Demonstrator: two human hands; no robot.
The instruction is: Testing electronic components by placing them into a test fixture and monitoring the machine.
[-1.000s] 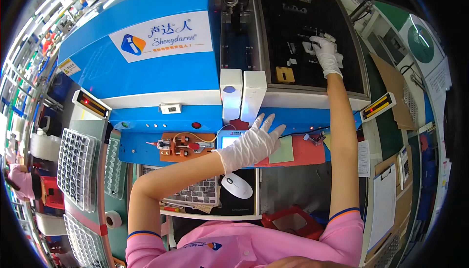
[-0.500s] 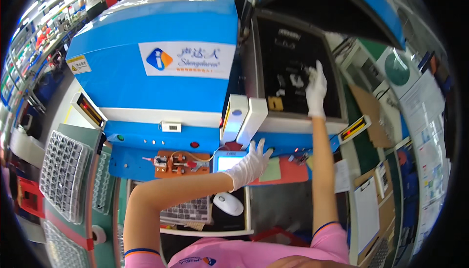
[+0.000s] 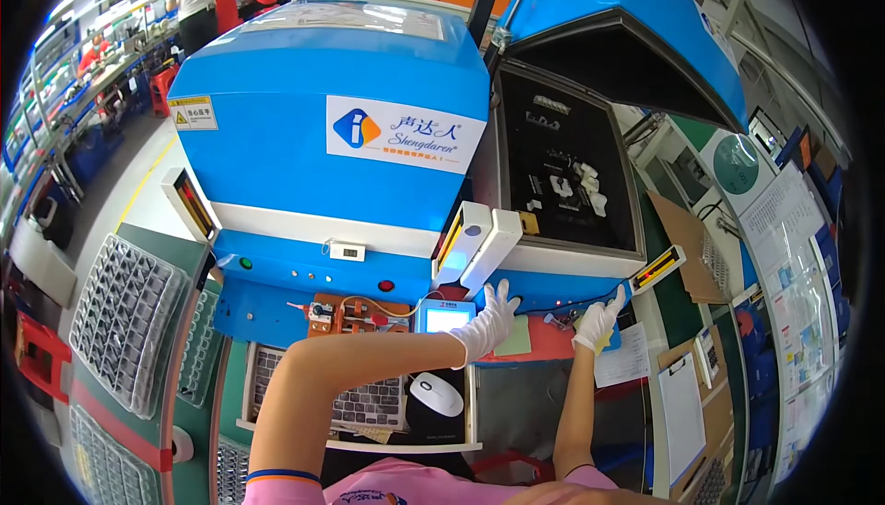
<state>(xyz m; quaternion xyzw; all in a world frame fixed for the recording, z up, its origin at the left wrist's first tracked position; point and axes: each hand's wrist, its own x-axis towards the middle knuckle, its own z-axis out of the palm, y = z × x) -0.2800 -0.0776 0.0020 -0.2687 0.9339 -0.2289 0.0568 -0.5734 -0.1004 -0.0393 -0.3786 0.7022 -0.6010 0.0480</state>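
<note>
My left hand (image 3: 489,322), in a white glove, rests at the blue front panel (image 3: 544,286) with its fingers spread and nothing held. Its fingertips are near a dark round button at the panel's edge. My right hand (image 3: 597,323), also gloved, reaches the panel's right end with fingers stretched out; what its fingertips touch is hidden. Above lies the open box (image 3: 572,240), its blue lid (image 3: 645,35) raised. White and metallic parts (image 3: 560,186) sit on its black lining. A red mat (image 3: 544,344) with a green note pad (image 3: 513,337) lies between my hands.
A closed blue box (image 3: 304,173) stands on the left. Two white upright sensor bars (image 3: 489,247) separate the stations. A small screen (image 3: 448,319), orange fixture (image 3: 346,313), keyboard (image 3: 369,402) and mouse (image 3: 436,394) are near my left arm. Clear trays (image 3: 124,321) stack at far left.
My right hand has moved out of the open box, down to the front panel's right end. My left hand stays by the panel. The whole view has shifted slightly.
</note>
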